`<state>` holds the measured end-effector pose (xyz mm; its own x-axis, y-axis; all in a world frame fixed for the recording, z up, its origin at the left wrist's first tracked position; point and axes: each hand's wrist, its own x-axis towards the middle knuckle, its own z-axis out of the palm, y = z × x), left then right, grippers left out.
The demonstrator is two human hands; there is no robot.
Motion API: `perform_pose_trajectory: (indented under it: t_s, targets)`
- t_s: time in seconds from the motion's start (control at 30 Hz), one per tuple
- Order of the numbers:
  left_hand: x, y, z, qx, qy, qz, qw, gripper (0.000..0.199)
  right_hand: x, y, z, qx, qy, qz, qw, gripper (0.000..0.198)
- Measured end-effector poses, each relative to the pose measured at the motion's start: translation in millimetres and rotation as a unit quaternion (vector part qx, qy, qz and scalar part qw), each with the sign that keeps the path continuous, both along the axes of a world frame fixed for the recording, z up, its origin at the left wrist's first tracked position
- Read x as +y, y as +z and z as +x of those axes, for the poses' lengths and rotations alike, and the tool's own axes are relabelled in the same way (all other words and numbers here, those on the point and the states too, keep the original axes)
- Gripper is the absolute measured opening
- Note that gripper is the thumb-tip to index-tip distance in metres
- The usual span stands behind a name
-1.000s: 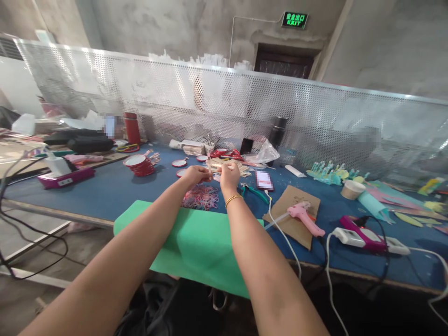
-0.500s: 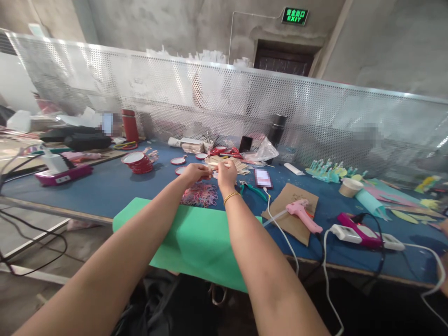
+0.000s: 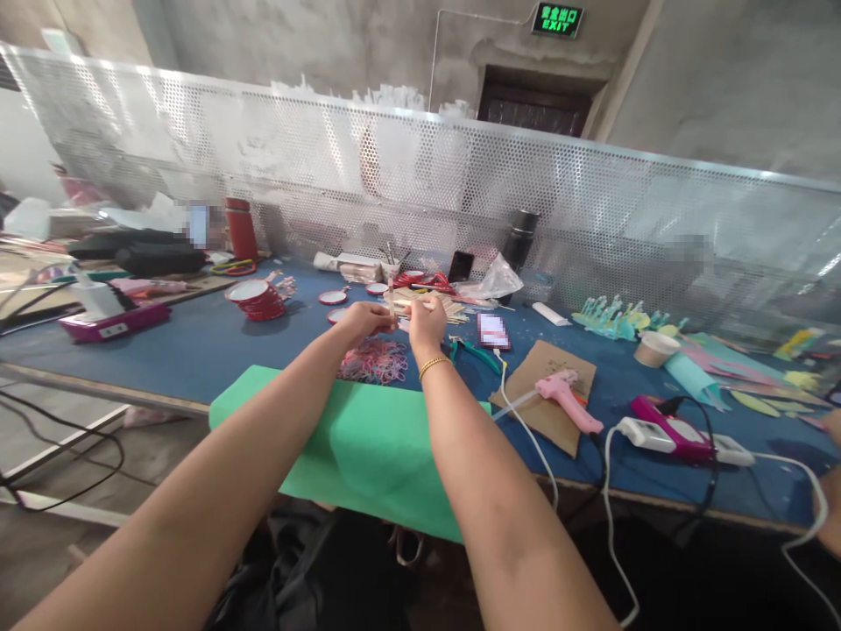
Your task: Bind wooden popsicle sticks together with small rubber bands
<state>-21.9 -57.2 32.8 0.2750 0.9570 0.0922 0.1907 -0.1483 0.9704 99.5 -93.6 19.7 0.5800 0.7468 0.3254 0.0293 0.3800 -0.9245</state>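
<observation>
My left hand (image 3: 368,322) is closed in a pinch on a thin upright pale strip (image 3: 392,296), whose lower end the fingers hide. Close beside it, my right hand (image 3: 427,322) has its fingers bent round a slim pale stick (image 3: 424,304) lying across them; its exact kind is too small to make out. Below both hands is a heap of pink and purple loops of string or rubber bands (image 3: 376,361). Flat wooden sticks (image 3: 453,308) lie spread behind the right hand. Under my forearms, a green sheet (image 3: 368,447) covers the table's front edge.
Green-handled pliers (image 3: 478,356) and a phone (image 3: 492,331) lie right of my hands. Farther right, a pink glue gun (image 3: 566,399) rests on cardboard (image 3: 526,368), near a purple power strip (image 3: 676,429) with cables. Stacked red-rimmed discs (image 3: 256,301) stand left.
The view has shifted slightly. My right hand's fingertips have moved a little away from the left hand's; both hands keep their pinch.
</observation>
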Motion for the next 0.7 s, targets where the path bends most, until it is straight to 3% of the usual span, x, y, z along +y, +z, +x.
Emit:
perform_pose_trajectory:
  t_s: [0.7]
  targets:
    - [0.7,-1.8,-1.3,0.007,-0.007,0.009,1.000,0.034,1.1,-1.5,0.1,-0.009,-0.003,-0.015,1.000,0.007]
